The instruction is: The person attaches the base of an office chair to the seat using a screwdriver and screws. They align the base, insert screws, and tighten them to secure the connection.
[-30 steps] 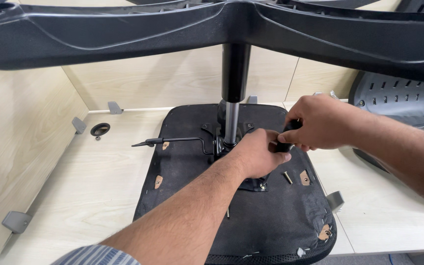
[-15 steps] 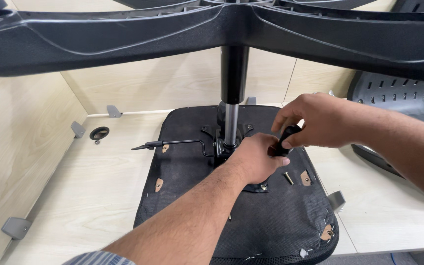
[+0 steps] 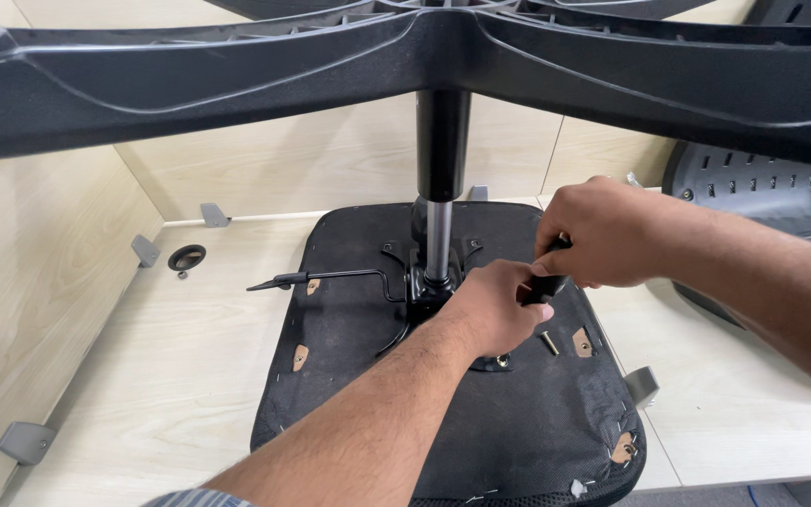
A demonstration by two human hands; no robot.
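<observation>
An office chair lies upside down on a wooden desk. Its black fabric seat underside point(image 3: 349, 376) faces up, and the chrome and black gas column point(image 3: 439, 235) rises to the black star base point(image 3: 237, 84) overhead. My left hand point(image 3: 490, 305) rests closed over the metal mechanism plate beside the column. My right hand point(image 3: 598, 235) grips a black tool handle point(image 3: 546, 282) pointing down at the plate. A loose bolt point(image 3: 550, 342) lies on the seat just below my hands. The thin height lever point(image 3: 330, 278) sticks out to the left.
A black perforated chair backrest point(image 3: 762, 188) lies at the right. The light wooden desk point(image 3: 161, 376) has partition walls behind and to the left, grey brackets point(image 3: 26, 441) along its edges and a round cable hole point(image 3: 186, 257) at the left.
My right hand with the black handle has shifted slightly up and to the right. My left hand stays on the mechanism plate.
</observation>
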